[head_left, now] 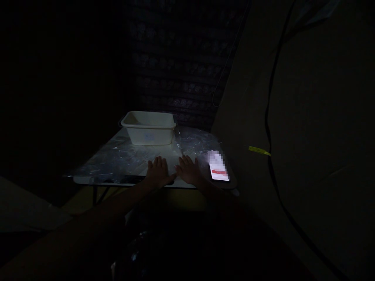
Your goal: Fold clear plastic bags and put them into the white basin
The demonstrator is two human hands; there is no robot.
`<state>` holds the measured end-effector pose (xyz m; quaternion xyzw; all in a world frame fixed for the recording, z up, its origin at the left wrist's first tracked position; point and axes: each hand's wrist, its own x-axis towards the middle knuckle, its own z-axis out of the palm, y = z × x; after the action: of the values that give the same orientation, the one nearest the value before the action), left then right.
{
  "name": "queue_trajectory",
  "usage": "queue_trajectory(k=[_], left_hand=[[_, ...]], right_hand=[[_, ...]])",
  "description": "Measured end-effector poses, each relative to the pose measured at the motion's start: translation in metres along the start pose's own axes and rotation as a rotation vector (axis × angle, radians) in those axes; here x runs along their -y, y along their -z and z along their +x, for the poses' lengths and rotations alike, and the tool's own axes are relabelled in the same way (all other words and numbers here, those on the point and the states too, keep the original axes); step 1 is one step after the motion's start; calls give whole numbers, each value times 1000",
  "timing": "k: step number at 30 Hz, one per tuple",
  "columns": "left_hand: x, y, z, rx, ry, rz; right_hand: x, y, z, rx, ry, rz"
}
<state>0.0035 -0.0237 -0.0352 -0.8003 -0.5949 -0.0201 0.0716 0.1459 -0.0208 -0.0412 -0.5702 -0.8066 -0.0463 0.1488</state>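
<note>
My left hand (158, 171) lies palm down near the front edge of a small white table (140, 167), fingers spread and pointing away from me. Beside it my right hand (188, 170) rests flat in the same way, the two thumbs close together. Neither hand holds anything. Beyond them stands a white rectangular tub (150, 134). Clear plastic sheeting (117, 156) spreads over the tabletop on the left, and more plastic (196, 141) lies at the back right. A phone (219, 167) with a lit, partly blurred screen is to the right of my right hand.
The scene is very dark. Behind the table hangs a patterned dark cloth (178, 84). A black cable (268, 101) with a yellow tag (258, 150) runs down the right side. Dark shiny material (134, 255) shows below the table.
</note>
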Motion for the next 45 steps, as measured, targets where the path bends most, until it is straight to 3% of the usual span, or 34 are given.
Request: queue_trajectory(k=[7,10,12,14,21,29,37,40,43,45], left_hand=[[7,-1,2,-76,-2,-19],[10,14,0,-180,-210,-49],[8,26,-4,-150,-445,-64],[0,35,-10,-122,-582,-36],[-22,36,-18,-140,-700,81],[-24,40,-16,-87,-686,51],[11,65,2,-118,-313,-566],[13,66,1,-80,-400,-526],[1,58,-7,2,-551,-313],[-7,51,-11,19,-577,-201]], right_hand=[[-8,1,4,11,-20,101],[-13,10,11,-49,-44,220],[-16,19,15,-110,-38,287],[-18,27,17,-164,-31,332],[-25,33,12,-206,-81,399],[-26,35,12,-237,-108,523],[-44,25,25,-246,-391,1203],[-50,19,27,-261,-445,1293],[-51,17,27,-279,-456,1311],[-51,17,26,-283,-447,1310]])
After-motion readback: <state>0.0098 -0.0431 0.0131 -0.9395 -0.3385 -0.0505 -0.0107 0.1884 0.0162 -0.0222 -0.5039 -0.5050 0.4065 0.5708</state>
